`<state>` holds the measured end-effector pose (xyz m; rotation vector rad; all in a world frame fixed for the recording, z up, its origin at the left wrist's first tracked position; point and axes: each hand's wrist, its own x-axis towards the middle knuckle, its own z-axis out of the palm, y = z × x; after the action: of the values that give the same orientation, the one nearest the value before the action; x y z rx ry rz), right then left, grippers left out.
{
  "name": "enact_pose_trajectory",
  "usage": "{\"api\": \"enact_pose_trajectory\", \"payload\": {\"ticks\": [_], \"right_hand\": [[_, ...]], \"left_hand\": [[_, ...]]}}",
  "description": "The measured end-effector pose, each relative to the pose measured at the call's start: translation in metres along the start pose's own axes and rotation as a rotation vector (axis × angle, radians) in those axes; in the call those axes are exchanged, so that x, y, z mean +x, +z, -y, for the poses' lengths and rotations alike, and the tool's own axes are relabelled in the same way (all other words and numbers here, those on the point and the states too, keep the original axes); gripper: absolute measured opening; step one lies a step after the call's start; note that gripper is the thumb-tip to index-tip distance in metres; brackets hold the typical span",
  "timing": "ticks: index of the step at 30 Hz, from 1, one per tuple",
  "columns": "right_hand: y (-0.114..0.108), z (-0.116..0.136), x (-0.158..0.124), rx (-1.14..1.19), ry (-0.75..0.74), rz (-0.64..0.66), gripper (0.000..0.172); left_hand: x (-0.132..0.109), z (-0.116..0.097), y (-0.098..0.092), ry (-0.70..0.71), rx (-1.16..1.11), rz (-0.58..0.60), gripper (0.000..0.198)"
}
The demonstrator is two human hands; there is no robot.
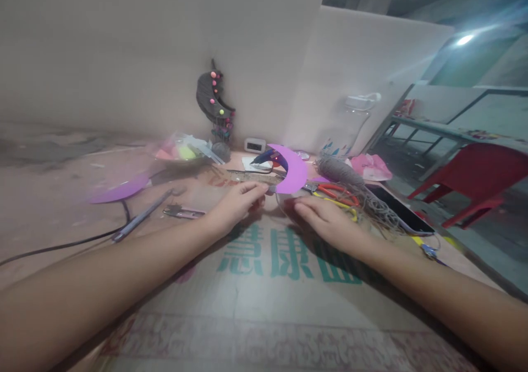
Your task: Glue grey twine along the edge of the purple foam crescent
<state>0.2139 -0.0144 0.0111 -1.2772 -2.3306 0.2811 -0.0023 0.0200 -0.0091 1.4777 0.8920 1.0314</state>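
My left hand (243,202) pinches the lower tip of a purple crescent-shaped cutout (296,169), which stands upright with its hollow side facing left. A bit of grey yarn (271,189) sits round that tip, beside my fingertips. A thin strand hangs from it between the hands. My right hand (325,218) is just right of and below the crescent, its fingers closed together, seemingly on the yarn strand; the fingertips are partly blurred. Behind the crescent is a dark blue curved piece (264,156), partly covered by it.
Red-handled pliers (338,191), a grey yarn skein (340,171) and a phone (398,209) lie to the right. Leftward are a snipper (183,212), a pen-like stick (142,218) and a bowl (181,154). A decorated grey crescent (208,97) hangs on the wall; a bottle (346,124) stands at right.
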Motion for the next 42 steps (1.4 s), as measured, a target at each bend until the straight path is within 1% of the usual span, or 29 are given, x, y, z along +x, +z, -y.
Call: {"api": "enact_pose_trajectory", "payload": {"ticks": [3, 5, 8, 10, 12, 14, 17, 19, 22, 26, 32, 34, 37, 40, 42], "right_hand": [[0.007, 0.018, -0.002, -0.071, -0.101, 0.035, 0.023], [0.011, 0.026, -0.002, -0.165, -0.141, 0.065, 0.018], [0.016, 0.033, -0.005, -0.325, -0.273, 0.092, 0.018], [0.014, 0.036, -0.007, -0.406, -0.387, 0.078, 0.018], [0.008, 0.036, -0.01, -0.451, -0.444, 0.035, 0.02], [-0.001, 0.035, -0.01, -0.432, -0.406, -0.038, 0.022], [-0.014, 0.029, -0.006, -0.308, -0.243, -0.124, 0.022], [-0.018, 0.023, -0.002, -0.22, -0.143, -0.148, 0.02], [-0.016, 0.014, 0.003, -0.1, -0.042, -0.136, 0.02], [-0.012, 0.008, 0.006, -0.023, 0.046, -0.082, 0.024], [-0.023, 0.006, 0.008, -0.09, 0.081, 0.001, 0.023], [-0.026, 0.007, 0.008, -0.101, 0.064, 0.012, 0.024], [-0.029, 0.008, 0.007, -0.119, -0.017, 0.01, 0.03], [-0.035, 0.012, 0.005, -0.196, -0.079, -0.022, 0.026], [-0.04, 0.018, 0.003, -0.223, -0.085, -0.058, 0.025]], "left_hand": [[-0.001, -0.001, 0.0, 0.021, 0.025, -0.012, 0.032], [-0.002, -0.002, 0.001, 0.028, 0.076, -0.018, 0.033], [-0.005, -0.004, 0.004, 0.015, 0.187, -0.014, 0.032], [-0.008, -0.005, 0.005, 0.029, 0.271, 0.022, 0.031], [-0.011, -0.006, 0.007, 0.08, 0.364, 0.077, 0.029], [-0.013, -0.006, 0.007, 0.121, 0.442, 0.124, 0.03], [-0.013, -0.005, 0.007, 0.12, 0.48, 0.168, 0.031], [-0.013, -0.005, 0.006, 0.11, 0.463, 0.204, 0.031], [-0.013, -0.005, 0.006, 0.074, 0.417, 0.245, 0.03], [-0.013, -0.006, 0.006, 0.059, 0.402, 0.236, 0.03], [-0.012, -0.006, 0.005, 0.084, 0.435, 0.215, 0.03], [-0.012, -0.006, 0.005, 0.093, 0.428, 0.224, 0.031], [-0.013, -0.006, 0.005, 0.096, 0.421, 0.216, 0.03], [-0.013, -0.006, 0.005, 0.104, 0.436, 0.195, 0.029], [-0.013, -0.005, 0.005, 0.107, 0.432, 0.192, 0.03]]}}
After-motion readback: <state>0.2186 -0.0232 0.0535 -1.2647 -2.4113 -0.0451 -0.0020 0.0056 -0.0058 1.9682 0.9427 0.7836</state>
